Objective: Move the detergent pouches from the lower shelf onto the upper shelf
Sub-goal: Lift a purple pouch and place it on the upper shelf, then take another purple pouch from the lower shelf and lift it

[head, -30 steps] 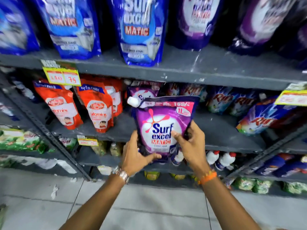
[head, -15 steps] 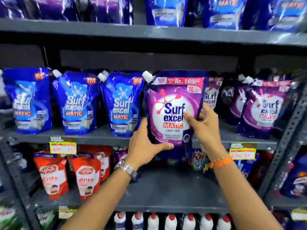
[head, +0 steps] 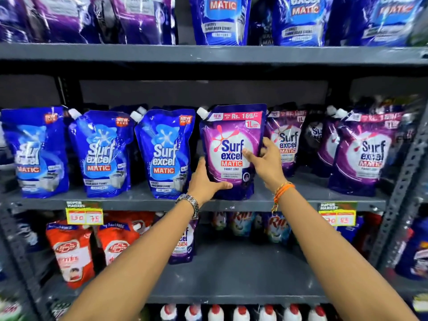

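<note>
Purple glossy detergent pouch (head: 231,151) stands upright on grey metal upper shelf (head: 139,202), left hand (head: 203,181) and right hand (head: 264,163) grasping its flanks, spout up

A purple detergent pouch (head: 232,150) is held upright on the upper shelf (head: 139,200), its base resting at the shelf's front edge. It is gripped low on one side by the left hand (head: 205,180) and at mid-height on the other by the right hand (head: 264,162). Blue pouches (head: 164,154) are lined up on one side, purple pouches (head: 361,156) on the other. Another purple pouch (head: 184,243) is seen on the lower shelf (head: 231,281).
</note>
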